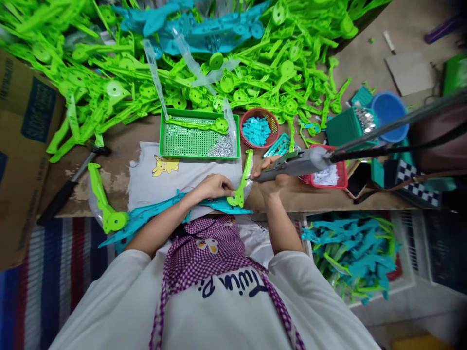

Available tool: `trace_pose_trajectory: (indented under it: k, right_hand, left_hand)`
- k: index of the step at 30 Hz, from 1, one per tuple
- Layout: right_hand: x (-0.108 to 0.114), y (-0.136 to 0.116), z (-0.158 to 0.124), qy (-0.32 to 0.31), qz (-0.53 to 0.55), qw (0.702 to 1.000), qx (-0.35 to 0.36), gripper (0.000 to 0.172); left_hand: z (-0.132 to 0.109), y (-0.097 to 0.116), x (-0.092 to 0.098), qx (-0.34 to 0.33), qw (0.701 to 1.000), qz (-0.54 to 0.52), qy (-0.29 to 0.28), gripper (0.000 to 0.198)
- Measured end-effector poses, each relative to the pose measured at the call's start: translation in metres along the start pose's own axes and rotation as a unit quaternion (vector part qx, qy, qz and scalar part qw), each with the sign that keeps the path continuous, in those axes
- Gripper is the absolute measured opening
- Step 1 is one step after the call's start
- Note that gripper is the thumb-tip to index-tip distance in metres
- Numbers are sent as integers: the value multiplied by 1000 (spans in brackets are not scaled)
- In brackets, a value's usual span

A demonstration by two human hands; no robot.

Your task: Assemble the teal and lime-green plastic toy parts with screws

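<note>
My left hand [214, 186] is closed in a pinch on a green plastic piece [243, 179] that stands nearly upright on a teal plastic piece [153, 214] lying across a white cloth [153, 182]. My right hand [272, 177] is wrapped round a grey powered screwdriver [295, 164]. Its tip touches the green piece from the right. A dark cable and rod [394, 131] run from the tool toward the upper right.
A green tray [199, 141] with small screws sits behind the cloth, beside a red basket [260, 129] of teal bits. A big heap of green parts [219, 63] fills the back. A hammer [69, 187] lies left. A crate of teal parts [350, 253] stands lower right.
</note>
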State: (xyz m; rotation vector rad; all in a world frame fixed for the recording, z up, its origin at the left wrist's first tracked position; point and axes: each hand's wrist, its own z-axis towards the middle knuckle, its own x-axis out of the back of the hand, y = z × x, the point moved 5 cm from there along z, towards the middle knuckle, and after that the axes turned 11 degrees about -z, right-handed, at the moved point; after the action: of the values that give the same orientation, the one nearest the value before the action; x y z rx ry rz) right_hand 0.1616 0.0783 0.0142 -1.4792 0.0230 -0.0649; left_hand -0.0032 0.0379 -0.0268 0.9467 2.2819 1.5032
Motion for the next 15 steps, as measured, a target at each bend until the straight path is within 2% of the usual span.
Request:
trace_pose_trajectory:
  k: [4,8,11,13,15]
  right_hand:
    - [3,-6,-2,-4,-2,1000,14,71]
    - [-14,-46,13,28,21,998,47,67]
    - [-50,-73,41,54,59,989,120,73]
    - [-83,-71,65,45,34,991,119,75]
    - [-115,-59,89,18,-26,993,118,69]
  left_hand:
    - [-1,3,0,-9,1000,19,0,19]
    - [-1,2,0,-12,1000,22,1,19]
    - [-2,2,0,-3,1000,21,4,20]
    - [-2,3,1,1,1000,16,6,22]
    - [-3,4,0,3,1000,8,3,22]
